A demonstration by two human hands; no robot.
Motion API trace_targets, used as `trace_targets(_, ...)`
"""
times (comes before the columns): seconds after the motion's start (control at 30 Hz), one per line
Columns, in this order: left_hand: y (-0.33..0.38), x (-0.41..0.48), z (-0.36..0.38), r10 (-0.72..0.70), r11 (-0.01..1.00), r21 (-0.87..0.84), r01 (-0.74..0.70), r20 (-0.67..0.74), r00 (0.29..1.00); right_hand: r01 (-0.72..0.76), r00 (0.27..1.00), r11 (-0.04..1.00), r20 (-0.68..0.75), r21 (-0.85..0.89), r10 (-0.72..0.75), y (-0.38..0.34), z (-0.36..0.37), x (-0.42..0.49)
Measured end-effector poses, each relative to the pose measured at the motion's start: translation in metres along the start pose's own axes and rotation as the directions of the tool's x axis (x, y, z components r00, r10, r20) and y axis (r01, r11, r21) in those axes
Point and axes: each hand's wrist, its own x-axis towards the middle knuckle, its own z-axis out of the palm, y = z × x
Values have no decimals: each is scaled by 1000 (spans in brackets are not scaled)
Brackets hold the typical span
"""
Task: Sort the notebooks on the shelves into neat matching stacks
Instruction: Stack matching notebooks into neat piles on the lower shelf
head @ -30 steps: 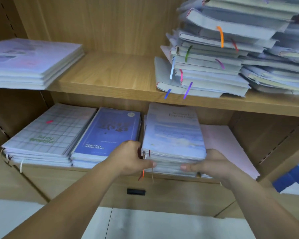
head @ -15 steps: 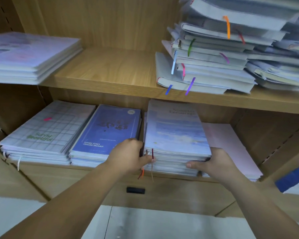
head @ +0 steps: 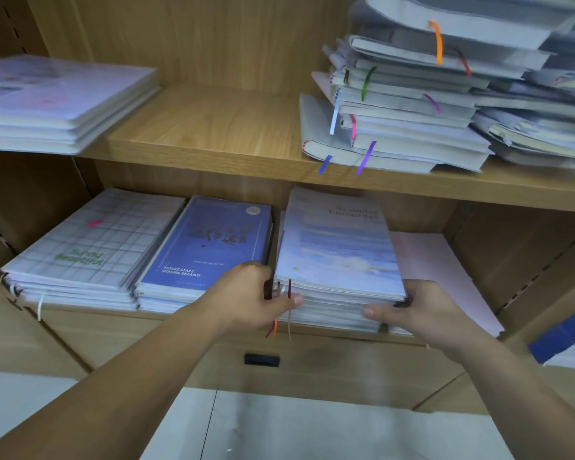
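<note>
A stack of pale blue sky-cover notebooks [head: 337,250] lies on the lower shelf. My left hand [head: 249,297] grips its front left corner, thumb across the front edge. My right hand [head: 422,310] grips the front right corner, thumb pressed on the front edge. Left of it lie a dark blue notebook stack [head: 210,247] and a grid-cover stack [head: 93,244]. A pink stack [head: 435,267] lies to the right, partly behind my right hand. On the upper shelf sits a messy pile of grey notebooks [head: 412,117] with coloured ribbons, and a neat pale stack [head: 57,101] at the left.
The upper shelf board [head: 233,127] shows bare wood between its two piles. A drawer with a black handle [head: 261,359] sits below the lower shelf. Something blue [head: 565,333] pokes in at the right edge. Pale floor lies beneath.
Both hands stay on the pale blue stack; my right hand has shifted slightly right along its corner and the stack looks squarer. The view has tilted a little.
</note>
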Motion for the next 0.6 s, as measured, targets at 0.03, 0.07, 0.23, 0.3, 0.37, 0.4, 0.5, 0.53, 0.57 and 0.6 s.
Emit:
trace_targets(0.03, -3, 0, -1, 6, 1000, -8, -6, -9, 1000, 7, 999, 1000, -32, -6, -7, 2, -1, -2)
trace_targets(0.07, -4, 1, 0, 5, 1000, -7, -5, -15, 1000, 8, 998, 1000, -58, -16, -9, 3, -1, -3)
trace_targets(0.23, 0, 2, 6, -1, 998, 58, 2, -19, 1000, 48, 992, 993, -107, -108, -60, 8, 1, 0)
trace_targets(0.3, 1, 1, 3, -9, 999, 36, 9, -6, 1000, 38, 995, 995, -91, -90, -46, 4, 1, -2)
trace_targets(0.37, 5, -2, -3, -22, 999, -42, 22, -6, 1000, 2, 1000, 1000, -24, -12, -2, -4, -2, -5)
trace_targets(0.4, 9, -4, -6, -35, 995, -95, 32, -29, 999, -18, 1000, 999, 10, 35, 17, -10, -3, -7)
trace_targets(0.5, 29, -7, -3, -130, 964, -249, 94, -133, 983, -64, 996, 997, -67, 32, 66, -19, -3, -6)
trace_targets(0.53, 34, -6, -1, -165, 954, -276, 116, -161, 973, -74, 989, 997, -123, 18, 75, -20, -2, -5)
trace_targets(0.57, 38, -5, 2, -200, 943, -300, 142, -175, 964, -70, 985, 997, -154, 19, 72, -20, 1, -5)
trace_targets(0.6, 41, -3, 3, -236, 926, -339, 167, -175, 956, -65, 981, 998, -181, 10, 66, -22, 3, -6)
